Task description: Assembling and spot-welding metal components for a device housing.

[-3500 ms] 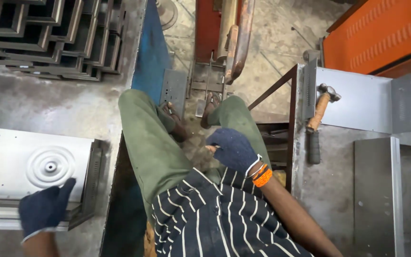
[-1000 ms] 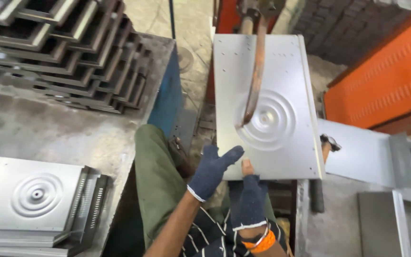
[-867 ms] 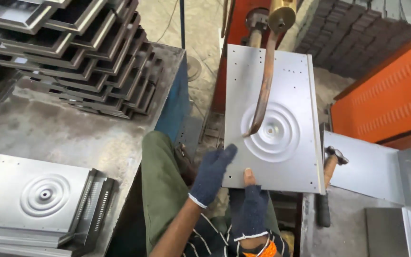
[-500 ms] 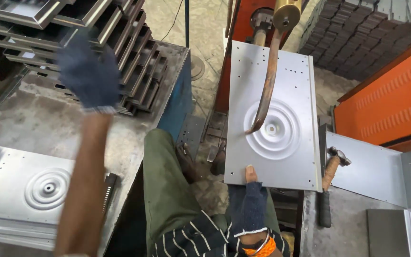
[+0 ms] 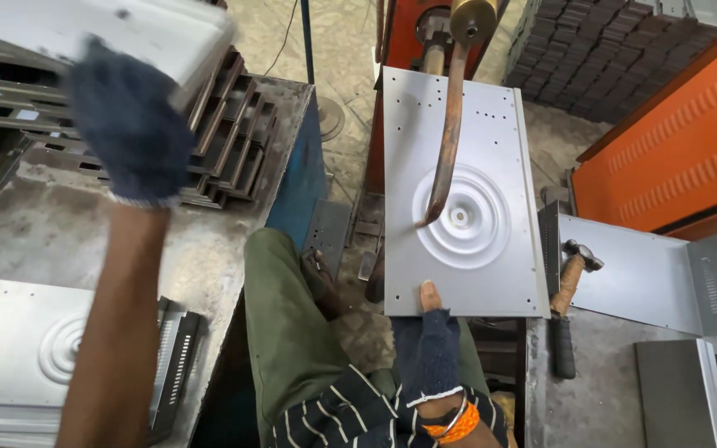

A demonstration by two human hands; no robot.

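My right hand [image 5: 427, 353], in a dark fingerless glove, grips the near edge of a grey sheet-metal panel [image 5: 475, 124] with a round embossed centre, thumb on top. The panel lies flat under a curved rusty welder arm [image 5: 446, 141] whose tip meets the embossed rings. My left hand [image 5: 130, 124], gloved and blurred, is raised at the upper left. It is closed on the edge of a pale metal piece [image 5: 143, 33] above a stack of dark channel parts [image 5: 234, 149].
A stack of embossed panels [image 5: 18, 357] lies on the grey bench at lower left. A wooden-handled hammer [image 5: 568, 286] and a bent metal sheet [image 5: 641, 274] rest on the right bench. An orange ribbed cabinet [image 5: 682, 141] stands at the right. My green-trousered leg [image 5: 284, 332] is between the benches.
My left hand left the panel, swung up and left to the stack, and now has hold of a pale metal piece. My right hand keeps the panel under the welder arm.
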